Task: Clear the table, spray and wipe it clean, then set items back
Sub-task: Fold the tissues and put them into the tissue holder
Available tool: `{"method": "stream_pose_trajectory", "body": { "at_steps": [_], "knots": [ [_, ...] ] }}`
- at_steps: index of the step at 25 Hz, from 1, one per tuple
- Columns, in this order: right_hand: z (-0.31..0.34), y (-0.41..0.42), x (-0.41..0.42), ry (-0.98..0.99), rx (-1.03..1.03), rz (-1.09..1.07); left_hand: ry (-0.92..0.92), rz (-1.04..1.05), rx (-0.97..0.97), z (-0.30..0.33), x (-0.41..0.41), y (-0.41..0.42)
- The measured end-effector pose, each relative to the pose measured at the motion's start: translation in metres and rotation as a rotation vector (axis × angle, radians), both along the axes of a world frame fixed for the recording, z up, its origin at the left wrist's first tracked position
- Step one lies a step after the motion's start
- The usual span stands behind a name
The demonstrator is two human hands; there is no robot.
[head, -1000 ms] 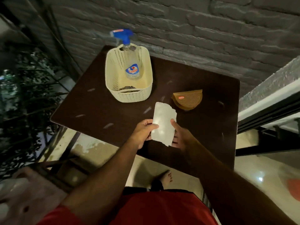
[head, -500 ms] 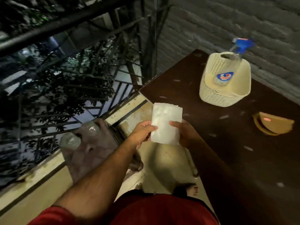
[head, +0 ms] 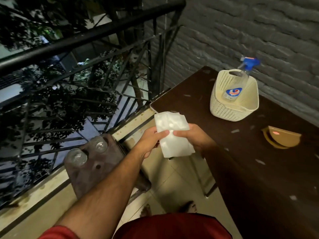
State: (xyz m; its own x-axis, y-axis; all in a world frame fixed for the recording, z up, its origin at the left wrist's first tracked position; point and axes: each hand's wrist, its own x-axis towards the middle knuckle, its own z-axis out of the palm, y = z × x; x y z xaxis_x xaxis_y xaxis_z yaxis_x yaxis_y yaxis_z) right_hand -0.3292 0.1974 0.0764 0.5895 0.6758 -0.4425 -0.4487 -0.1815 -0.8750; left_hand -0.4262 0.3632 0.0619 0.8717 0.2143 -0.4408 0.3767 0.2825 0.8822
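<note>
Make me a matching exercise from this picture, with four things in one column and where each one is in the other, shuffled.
Things:
1. spray bottle
2. white napkins
3. two glasses
4. tan holder

Places:
A. on the brown stool
B. lying on the table
C. inside the cream basket
D. held in the left hand and right hand

Pairs: 1-C, 2-D, 3-A, 4-B

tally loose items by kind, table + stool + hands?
Cream basket: 1
Spray bottle: 1
Tan napkin holder: 1
Napkin stack, held by left hand and right hand: 1
Upturned glasses: 2
Total: 6
</note>
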Motion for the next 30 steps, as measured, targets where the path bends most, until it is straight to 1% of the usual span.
{"method": "stream_pose_trajectory", "body": {
  "at_steps": [4, 6, 9, 10, 12, 14, 16, 17, 20, 21, 22, 24, 26, 27, 30],
  "knots": [
    [-0.001, -0.051, 0.02, -0.011, 0.094, -0.089, -0.025, -0.045, 0.012, 0.012, 0.04, -0.043],
    [-0.002, -0.083, 0.04, -0.024, 0.097, -0.137, -0.029, -0.07, 0.027, 0.017, 0.069, -0.074],
    [-0.002, -0.136, 0.076, -0.036, 0.072, -0.278, -0.039, -0.113, 0.015, 0.016, 0.11, -0.122],
    [-0.002, -0.154, 0.087, -0.061, 0.039, -0.331, -0.035, -0.128, -0.002, 0.016, 0.122, -0.139],
    [-0.002, -0.18, 0.103, -0.14, -0.109, -0.362, -0.023, -0.15, -0.034, 0.012, 0.142, -0.16],
    [-0.004, -0.207, 0.116, -0.194, -0.247, -0.293, -0.004, -0.187, -0.033, 0.008, 0.162, -0.176],
    [-0.002, -0.226, 0.127, -0.207, -0.3, -0.181, 0.002, -0.275, 0.032, 0.008, 0.184, -0.182],
    [-0.001, -0.232, 0.132, -0.199, -0.334, -0.143, 0.021, -0.364, 0.09, 0.006, 0.195, -0.183],
    [-0.005, -0.239, 0.145, -0.211, -0.476, -0.048, 0.11, -0.686, 0.349, -0.01, 0.219, -0.189],
    [-0.01, -0.24, 0.148, -0.216, -0.542, -0.029, 0.138, -0.726, 0.426, -0.019, 0.225, -0.191],
    [-0.017, -0.24, 0.151, -0.217, -0.607, -0.025, 0.16, -0.731, 0.473, -0.029, 0.23, -0.193],
    [-0.031, -0.24, 0.153, -0.158, -0.691, -0.045, 0.226, -0.706, 0.505, -0.049, 0.234, -0.192],
    [-0.052, -0.242, 0.155, -0.086, -0.746, -0.132, 0.291, -0.685, 0.546, -0.07, 0.236, -0.185],
    [-0.061, -0.242, 0.157, -0.081, -0.777, -0.173, 0.314, -0.689, 0.566, -0.08, 0.237, -0.179],
    [-0.084, -0.239, 0.162, -0.105, -0.885, -0.205, 0.334, -0.786, 0.611, -0.102, 0.248, -0.162]
  ]
}}
